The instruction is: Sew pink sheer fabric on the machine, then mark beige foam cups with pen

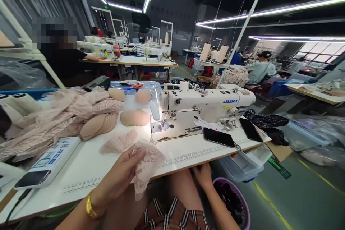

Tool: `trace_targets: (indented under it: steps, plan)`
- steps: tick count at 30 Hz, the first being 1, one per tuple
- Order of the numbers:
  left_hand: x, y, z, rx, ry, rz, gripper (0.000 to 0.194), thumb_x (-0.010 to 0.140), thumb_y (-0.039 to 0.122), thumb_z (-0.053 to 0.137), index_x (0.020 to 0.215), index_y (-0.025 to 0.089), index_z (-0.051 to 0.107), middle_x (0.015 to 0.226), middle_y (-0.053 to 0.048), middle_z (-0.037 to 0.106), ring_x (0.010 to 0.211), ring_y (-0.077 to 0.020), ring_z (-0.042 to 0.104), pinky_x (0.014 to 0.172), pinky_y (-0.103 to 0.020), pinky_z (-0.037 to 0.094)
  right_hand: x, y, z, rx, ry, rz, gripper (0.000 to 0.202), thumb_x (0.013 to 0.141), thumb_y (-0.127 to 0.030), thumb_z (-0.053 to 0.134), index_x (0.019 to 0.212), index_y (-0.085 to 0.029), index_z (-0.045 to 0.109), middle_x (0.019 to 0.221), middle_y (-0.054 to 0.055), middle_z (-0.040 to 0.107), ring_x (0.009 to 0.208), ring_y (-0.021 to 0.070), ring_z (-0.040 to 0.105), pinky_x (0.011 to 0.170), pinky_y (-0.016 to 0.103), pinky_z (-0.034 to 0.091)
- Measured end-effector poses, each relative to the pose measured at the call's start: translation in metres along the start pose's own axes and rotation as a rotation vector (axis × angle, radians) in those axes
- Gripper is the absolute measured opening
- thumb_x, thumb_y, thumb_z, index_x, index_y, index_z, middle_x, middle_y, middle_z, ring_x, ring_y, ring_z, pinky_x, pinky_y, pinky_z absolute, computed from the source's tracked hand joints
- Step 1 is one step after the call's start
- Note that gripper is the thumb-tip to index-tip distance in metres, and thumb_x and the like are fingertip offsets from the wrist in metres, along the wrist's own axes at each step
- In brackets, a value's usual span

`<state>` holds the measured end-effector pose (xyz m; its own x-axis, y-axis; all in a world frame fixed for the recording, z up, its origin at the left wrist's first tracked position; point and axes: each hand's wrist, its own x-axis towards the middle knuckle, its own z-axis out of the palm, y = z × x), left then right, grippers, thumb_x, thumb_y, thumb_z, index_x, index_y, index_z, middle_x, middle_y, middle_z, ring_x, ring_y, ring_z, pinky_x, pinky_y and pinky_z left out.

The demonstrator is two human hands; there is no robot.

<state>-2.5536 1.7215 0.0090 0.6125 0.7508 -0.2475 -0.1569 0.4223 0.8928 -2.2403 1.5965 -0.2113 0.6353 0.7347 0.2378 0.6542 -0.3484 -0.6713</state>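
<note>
My left hand (124,169) is closed on a piece of pale pink lace fabric (147,165), pinched between thumb and fingers over the table's front edge. Another lace piece (120,141) lies flat just beyond that hand. My right hand (202,174) is low, beside my knee, partly under the table edge, with its fingertips hidden. A white sewing machine (205,106) stands in front of me, its lamp lighting the needle plate (161,126). Left of the needle are a beige foam cup (134,118) and a stack of beige cups (99,125).
Lace fabric (67,111) is heaped on the left, near a white box-shaped device (54,161). A black phone (219,137) lies before the machine. A purple bin (244,201) and clear plastic tubs (239,167) stand low on the right. Other people sit at machines beyond.
</note>
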Motion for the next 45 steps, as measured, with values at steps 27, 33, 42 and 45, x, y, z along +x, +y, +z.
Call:
trace_targets:
  steps: [27, 33, 42, 45]
  plan:
    - [-0.008, -0.021, 0.005, -0.09, 0.28, 0.218, 0.047, 0.08, 0.049, 0.086, 0.116, 0.024, 0.068, 0.119, -0.007, 0.077, 0.111, -0.0286, 0.071, 0.099, -0.04, 0.056, 0.017, -0.224, -0.029, 1.138, -0.531, 0.025, 0.038, 0.095, -0.062, 0.065, 0.086, -0.027, 0.056, 0.078, 0.0, 0.06, 0.075, 0.0199, 0.053, 0.073, 0.032, 0.046]
    - [0.014, 0.017, -0.035, 0.852, 0.327, 0.317, 0.049, 0.093, 0.058, 0.065, 0.125, 0.021, 0.066, 0.111, -0.011, 0.073, 0.1, -0.0308, 0.069, 0.092, -0.043, 0.054, 0.056, -0.212, -0.012, 0.924, -0.637, -0.039, 0.042, 0.096, -0.067, 0.062, 0.091, -0.025, 0.056, 0.063, -0.004, 0.059, 0.054, 0.0156, 0.05, 0.06, 0.03, 0.04]
    - [0.116, 0.071, -0.084, 1.374, 0.535, 0.417, 0.017, 0.088, 0.027, 0.064, 0.097, 0.015, 0.072, 0.108, -0.019, 0.076, 0.113, -0.0346, 0.067, 0.104, -0.049, 0.044, 0.079, -0.193, 0.016, 0.874, -0.619, -0.085, 0.038, 0.088, -0.061, 0.072, 0.096, -0.025, 0.062, 0.077, 0.0, 0.062, 0.07, 0.0212, 0.059, 0.056, 0.029, 0.044]
    - [0.125, 0.069, -0.088, 1.361, 0.573, 0.409, 0.021, 0.091, 0.031, 0.065, 0.074, 0.018, 0.065, 0.084, -0.012, 0.074, 0.092, -0.0279, 0.068, 0.094, -0.045, 0.048, 0.081, -0.193, 0.016, 0.9, -0.62, -0.062, 0.038, 0.087, -0.059, 0.074, 0.097, -0.025, 0.061, 0.079, 0.0, 0.063, 0.073, 0.0215, 0.062, 0.058, 0.029, 0.047]
